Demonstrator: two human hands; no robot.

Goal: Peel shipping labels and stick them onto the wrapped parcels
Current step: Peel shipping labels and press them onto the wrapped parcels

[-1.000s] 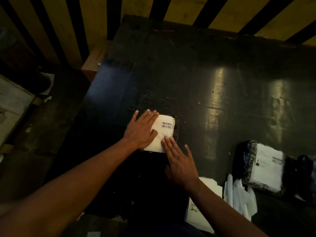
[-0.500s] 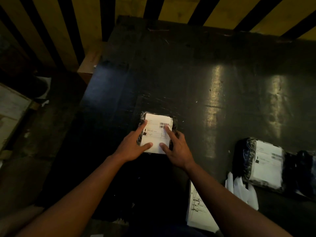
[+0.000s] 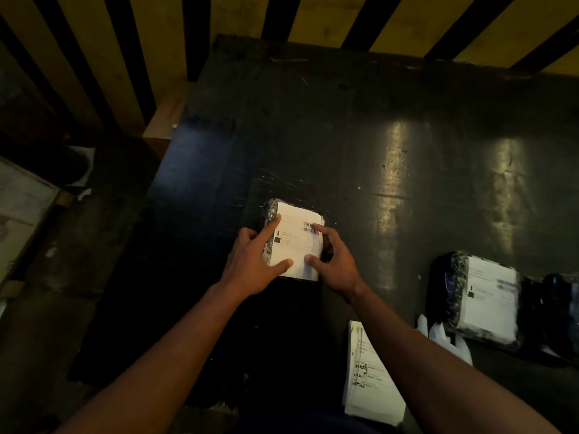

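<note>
A small black-wrapped parcel (image 3: 270, 211) lies on the dark table (image 3: 313, 136) with a white shipping label (image 3: 297, 245) covering its top. My left hand (image 3: 250, 264) presses its index finger along the label's left edge and its thumb on the lower edge. My right hand (image 3: 336, 261) presses its index fingertip on the barcode and its thumb on the label's lower part. The other fingers of both hands are curled beside the parcel. A stack of label sheets (image 3: 369, 380) lies near my right forearm.
A second labelled parcel (image 3: 488, 296) sits at the right, with a dark parcel (image 3: 557, 308) beyond it. White backing scraps (image 3: 451, 343) lie in front of them. A striped slatted wall (image 3: 313, 17) runs behind the table. A cardboard box (image 3: 163, 120) stands at the table's left corner.
Both hands went from lying flat on the label to pressing it with index fingers and thumbs. The label now shows in full between them.
</note>
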